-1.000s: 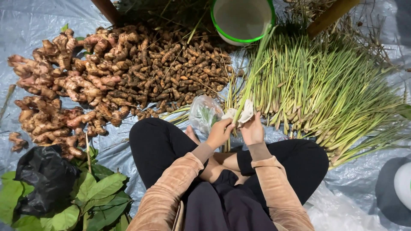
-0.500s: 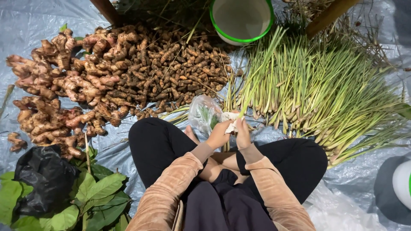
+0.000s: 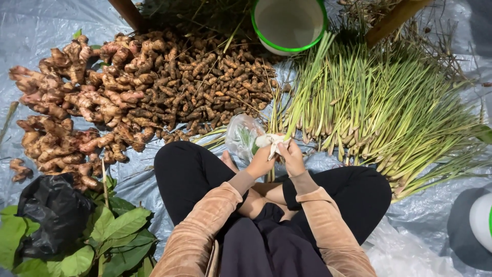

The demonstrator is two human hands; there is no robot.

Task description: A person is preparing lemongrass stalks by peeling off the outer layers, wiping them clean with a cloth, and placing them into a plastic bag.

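Both hands met just in front of the crossed legs, forearms angled inward from the lap: the left hand [image 3: 261, 161] and the right hand [image 3: 293, 156] each had fingers clenched on a small white wrapping [image 3: 271, 141] held between them. A clear plastic bag [image 3: 242, 134] lay touching the left hand. Beyond the wrapping, lemongrass stalks [image 3: 379, 107] fanned across a grey tarpaulin [image 3: 31, 31], with brown rhizomes [image 3: 128, 97] heaped farther left.

Clear plastic bag [image 3: 242, 134] with greens inside, crumpled, frame centre; its white twisted neck [image 3: 271, 140] pinched between both hands.
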